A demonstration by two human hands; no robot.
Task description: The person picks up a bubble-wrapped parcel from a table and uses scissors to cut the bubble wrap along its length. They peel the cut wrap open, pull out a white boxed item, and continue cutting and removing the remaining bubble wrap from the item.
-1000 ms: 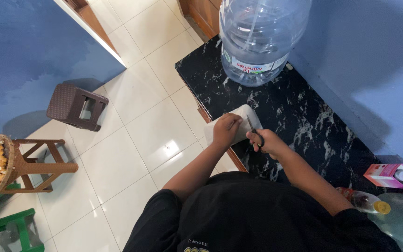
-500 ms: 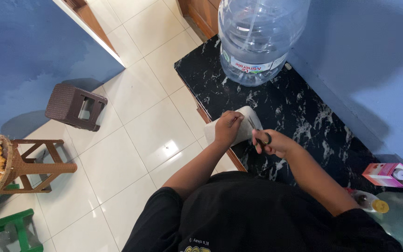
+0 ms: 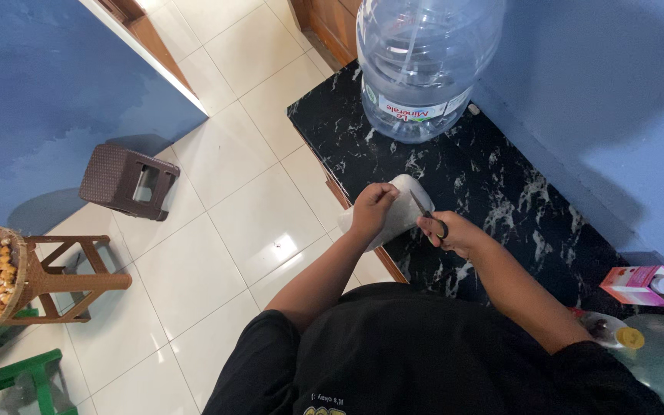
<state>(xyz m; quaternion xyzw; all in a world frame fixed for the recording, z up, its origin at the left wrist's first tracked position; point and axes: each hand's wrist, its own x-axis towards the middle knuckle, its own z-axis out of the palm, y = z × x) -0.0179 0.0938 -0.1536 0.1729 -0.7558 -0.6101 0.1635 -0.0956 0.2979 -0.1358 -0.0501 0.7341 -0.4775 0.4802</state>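
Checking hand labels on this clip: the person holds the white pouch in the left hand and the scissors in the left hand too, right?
Not quite. The head view shows the scissors in the right hand; the left hand holds the white pouch.

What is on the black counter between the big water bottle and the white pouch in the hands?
Nothing: the head view shows only bare counter between the water bottle and the pouch.

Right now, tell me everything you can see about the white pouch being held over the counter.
The white pouch looks like soft plastic, with a rounded top edge. It is held tilted above the edge of the black marble counter. The left hand grips its left side. Scissors in the right hand meet its right edge.
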